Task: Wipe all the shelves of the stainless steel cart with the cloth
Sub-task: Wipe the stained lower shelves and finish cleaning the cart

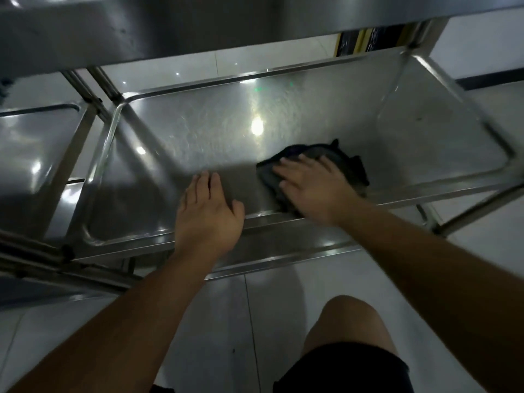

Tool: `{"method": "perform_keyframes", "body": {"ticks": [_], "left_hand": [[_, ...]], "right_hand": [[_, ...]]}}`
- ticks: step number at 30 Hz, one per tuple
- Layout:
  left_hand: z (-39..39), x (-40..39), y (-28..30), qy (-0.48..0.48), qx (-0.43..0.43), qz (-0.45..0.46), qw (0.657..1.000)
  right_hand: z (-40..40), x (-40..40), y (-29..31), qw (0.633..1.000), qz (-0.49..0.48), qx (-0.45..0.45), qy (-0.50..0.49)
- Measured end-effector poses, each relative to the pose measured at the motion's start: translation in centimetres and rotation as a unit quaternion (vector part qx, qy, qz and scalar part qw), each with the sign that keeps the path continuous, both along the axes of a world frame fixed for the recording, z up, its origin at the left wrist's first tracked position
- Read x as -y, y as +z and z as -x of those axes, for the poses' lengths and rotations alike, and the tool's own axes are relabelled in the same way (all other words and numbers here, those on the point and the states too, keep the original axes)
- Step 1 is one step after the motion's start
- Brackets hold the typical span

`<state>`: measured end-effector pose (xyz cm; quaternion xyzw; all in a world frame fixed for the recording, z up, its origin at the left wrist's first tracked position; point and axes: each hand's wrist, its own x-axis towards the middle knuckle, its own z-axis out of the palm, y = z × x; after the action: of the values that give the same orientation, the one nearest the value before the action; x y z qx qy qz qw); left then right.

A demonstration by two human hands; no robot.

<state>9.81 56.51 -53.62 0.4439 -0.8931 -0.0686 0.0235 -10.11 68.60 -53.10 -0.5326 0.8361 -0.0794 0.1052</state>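
Far left: a second steel tray (34, 154) of a neighbouring unit, dim, with slanted frame bars (85, 89) between it and my cart.

Lower shelf (198, 131) of the stainless steel cart fills the middle of the view. Raised rim all round, bright lamp glare on the sheet metal near the centre. The underside of the shelf above (170, 26) runs across the top of the view.

My left hand (208, 212) lies flat over the near rim of the lower shelf, fingers straight and together, tips on the shelf floor, thumb out to the right. It grips nothing; it only rests there.

Just right of it, apart from it: my right hand (310, 185), palm down on the dark grey cloth (344, 163). Fingers spread and fairly straight, pressing the cloth onto the shelf floor, not curled round it. Hand slightly blurred.

Cloth sits bunched on the lower shelf, right of centre, close to the near rim; crumpled folds stick out beyond my fingertips and toward the right.

Bottom right: my bare knee (351, 321) and dark shorts (340, 373) above pale floor tiles (215, 336).
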Motion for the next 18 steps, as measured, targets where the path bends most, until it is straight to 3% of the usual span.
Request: {"method": "perform_keyframes", "body": {"ticks": [5, 9, 12, 14, 16, 18], "left_hand": [[-0.5, 0.4, 0.1, -0.012, 0.005, -0.012, 1.0], [-0.5, 0.6, 0.2, -0.014, 0.017, -0.017, 1.0], [-0.1, 0.5, 0.6, -0.017, 0.035, -0.028, 0.999], [0.6, 0.4, 1.2, -0.009, 0.06, -0.031, 0.998], [2.2, -0.5, 1.8, 0.011, 0.045, -0.033, 0.998], [5.2, -2.4, 1.9, -0.028, -0.004, -0.039, 0.999]], "right_hand": [[-0.7, -2.9, 0.3, 0.999, 0.022, -0.014, 0.027], [8.7, -9.1, 0.0, 0.989, 0.03, -0.055, -0.135], [14.8, -12.8, 0.2, 0.965, -0.041, -0.012, -0.257], [14.6, -12.3, 0.1, 0.955, -0.05, -0.003, -0.294], [11.5, -10.2, 0.2, 0.962, -0.02, -0.014, -0.271], [7.3, -8.3, 0.4, 0.981, 0.009, -0.036, -0.189]]}}
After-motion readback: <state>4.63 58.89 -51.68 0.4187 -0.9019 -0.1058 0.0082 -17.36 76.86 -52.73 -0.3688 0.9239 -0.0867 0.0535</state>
